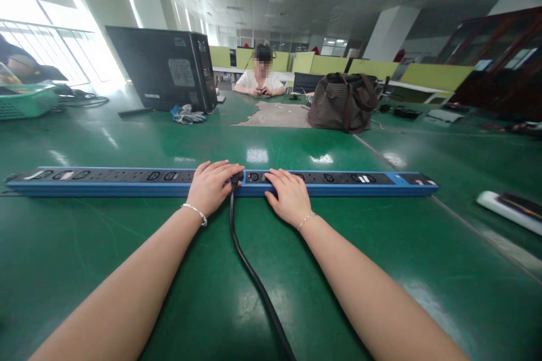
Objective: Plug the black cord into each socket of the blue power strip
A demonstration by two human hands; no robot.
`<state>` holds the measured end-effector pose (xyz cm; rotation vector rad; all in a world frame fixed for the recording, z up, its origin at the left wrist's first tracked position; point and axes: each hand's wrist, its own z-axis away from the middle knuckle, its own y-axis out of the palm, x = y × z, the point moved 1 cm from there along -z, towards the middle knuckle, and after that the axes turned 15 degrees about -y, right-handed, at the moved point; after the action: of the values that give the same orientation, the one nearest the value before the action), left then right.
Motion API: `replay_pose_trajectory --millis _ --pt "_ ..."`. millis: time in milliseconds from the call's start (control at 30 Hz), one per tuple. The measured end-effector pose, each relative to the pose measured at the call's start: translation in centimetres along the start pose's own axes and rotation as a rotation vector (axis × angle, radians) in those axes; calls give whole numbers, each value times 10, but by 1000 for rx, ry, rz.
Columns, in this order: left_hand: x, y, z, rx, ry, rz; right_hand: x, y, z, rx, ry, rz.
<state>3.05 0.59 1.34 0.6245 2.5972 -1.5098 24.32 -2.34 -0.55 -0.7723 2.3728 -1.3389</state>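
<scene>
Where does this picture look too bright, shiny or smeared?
Head view: daylight washes out the windows at far left; head view: white glare spots the green table beyond the power strip; head view: the dark cabinet at far right looks stretched and soft, while left hand and right hand look clearer.

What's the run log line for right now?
left hand: on strip, at plug | right hand: on strip | cord: from plug toward wearer | bag: beyond strip

Power strip (127, 189): had a smooth blue metallic-looking casing.
Tabletop (127, 259): looked smooth, green, glossy.
Cable (254, 276): looked like smooth black rubber or plastic.
Bag (332, 102): appeared woven cloth, matt.
</scene>
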Motion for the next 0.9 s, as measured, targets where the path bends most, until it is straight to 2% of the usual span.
replay_pose_trajectory --millis 100,300,600,900 --pt "-1 1 -2 -7 -23 -11 0 0 -1 -12 11 -20" --pt "-1 -1 -5 64 -67 -8 -1 1 -1 -8 31 -50" --pt "-2 -2 -2 29 -62 -37 1 0 -1 -2 46 -52" --pt "-7 -3 -1 81 -123 -14 1 -1 0 5 34 -39"
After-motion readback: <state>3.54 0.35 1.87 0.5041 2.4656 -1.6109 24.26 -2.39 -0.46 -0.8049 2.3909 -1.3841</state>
